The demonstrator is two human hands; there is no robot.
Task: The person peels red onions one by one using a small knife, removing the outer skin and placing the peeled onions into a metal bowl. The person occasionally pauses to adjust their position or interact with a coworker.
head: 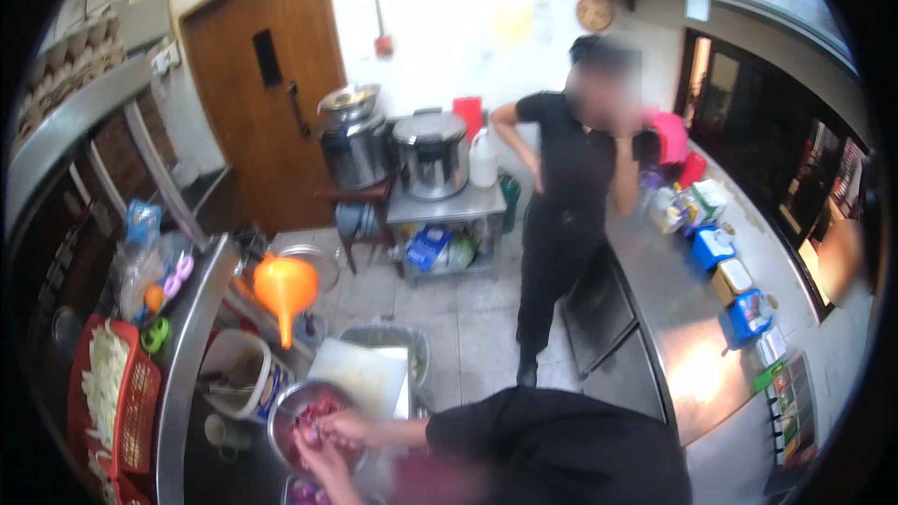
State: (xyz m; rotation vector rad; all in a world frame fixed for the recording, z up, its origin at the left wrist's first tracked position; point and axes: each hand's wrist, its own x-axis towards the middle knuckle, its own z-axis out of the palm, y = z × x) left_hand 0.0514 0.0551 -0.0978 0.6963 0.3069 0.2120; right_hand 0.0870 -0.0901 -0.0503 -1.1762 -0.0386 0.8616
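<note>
At the lower left, a steel bowl (274, 428) stands before me with red-purple onion pieces (321, 407) inside. Above it my right hand (344, 428) grips a thin-bladed knife (293, 415), its handle covered by the fingers. My left hand (324, 459) holds a small purple onion (311, 436) close to the blade. Below the bowl, partly cut off by the picture's edge, is a container with purple onions (304, 492). A white cutting board (361, 373) lies just beyond the bowl.
A co-worker (568, 182) stands across the aisle by a steel counter (642, 252). An orange funnel (284, 287) hangs beside the left shelf. Nearby are a white tub (235, 365), a mug (224, 435), a red basket of cut pale vegetables (137, 407) and a bin (421, 344).
</note>
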